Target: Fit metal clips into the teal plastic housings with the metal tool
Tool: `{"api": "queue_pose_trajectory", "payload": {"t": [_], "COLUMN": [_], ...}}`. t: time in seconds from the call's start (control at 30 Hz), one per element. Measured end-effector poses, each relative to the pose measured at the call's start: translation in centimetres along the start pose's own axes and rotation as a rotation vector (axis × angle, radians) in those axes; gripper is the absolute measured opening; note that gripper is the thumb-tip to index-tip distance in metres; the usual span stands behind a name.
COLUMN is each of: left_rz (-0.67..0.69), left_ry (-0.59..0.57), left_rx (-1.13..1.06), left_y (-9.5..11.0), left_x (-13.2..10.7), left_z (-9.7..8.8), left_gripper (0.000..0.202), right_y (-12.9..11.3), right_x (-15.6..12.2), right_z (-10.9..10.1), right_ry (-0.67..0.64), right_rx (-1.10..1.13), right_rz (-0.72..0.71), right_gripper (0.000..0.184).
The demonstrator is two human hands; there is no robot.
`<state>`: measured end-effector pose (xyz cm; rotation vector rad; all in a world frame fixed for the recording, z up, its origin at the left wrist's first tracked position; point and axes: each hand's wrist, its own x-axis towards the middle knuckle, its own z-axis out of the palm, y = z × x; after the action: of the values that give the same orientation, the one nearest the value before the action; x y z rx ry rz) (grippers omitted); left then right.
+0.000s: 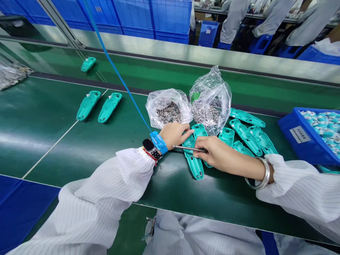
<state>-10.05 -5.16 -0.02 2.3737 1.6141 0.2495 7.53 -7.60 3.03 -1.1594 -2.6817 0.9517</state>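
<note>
My left hand is closed at the upper end of a teal plastic shell, thumb and fingertips against its edge. My right hand pinches a slim metal tool, which lies across above this shell and points left. Whether the tool is a pair of tweezers I cannot tell. A second teal shell lies partly under my right hand. Just beyond my hands stand two clear plastic bags, a left bag and a right bag, both holding small shiny metal parts.
More teal shells lie in a cluster to the right, beside a blue bin of small white-and-teal parts. Two shells rest at left. A blue cord runs up from my left wristband. Co-workers sit across the aisle.
</note>
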Motion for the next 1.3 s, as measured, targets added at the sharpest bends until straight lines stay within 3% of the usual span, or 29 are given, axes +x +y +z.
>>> {"api": "queue_pose_trajectory", "payload": {"t": [0.13,0.23,0.3,0.4,0.47,0.57,0.73,1.13,1.3], "left_rz": [0.009,0.01,0.004,0.004,0.007,0.017,0.032,0.044,-0.009], "left_ry": [0.015,-0.009,-0.024,-0.016,-0.009,-0.01,-0.018,-0.024,-0.031], "left_rx": [-0.006,-0.044,-0.056,-0.025,0.002,0.038,0.065,0.075,0.102], "left_y": [-0.1,-0.1,-0.2,-0.2,-0.2,-0.2,-0.2,0.1,0.6], "left_x": [0.0,-0.2,-0.2,-0.3,-0.3,-0.3,-0.4,-0.4,-0.5], "left_z": [0.1,0.0,-0.1,-0.1,0.0,0.1,0.0,-0.3,-0.2], "left_gripper": [0.042,0.042,0.041,0.042,0.045,0.046,0.047,0.048,0.045], "right_y": [0.1,-0.6,-1.5,-2.9,-3.2,-2.9,-2.1,-2.6,-2.9], "right_x": [-0.2,-0.2,-0.2,0.1,0.6,1.7,3.0,3.2,3.0], "right_z": [0.0,-1.4,-2.6,-3.4,-2.8,-0.8,1.6,2.1,2.3], "right_ry": [-0.004,0.065,0.221,0.541,0.708,0.839,0.901,0.875,0.866], "right_rx": [0.008,0.115,0.324,0.81,1.072,1.218,1.23,1.18,1.148], "right_rz": [0.008,0.02,0.04,-0.002,-0.066,-0.085,-0.144,-0.157,-0.193], "right_gripper": [0.018,0.031,0.038,0.04,0.04,0.031,0.025,0.025,0.022]}}
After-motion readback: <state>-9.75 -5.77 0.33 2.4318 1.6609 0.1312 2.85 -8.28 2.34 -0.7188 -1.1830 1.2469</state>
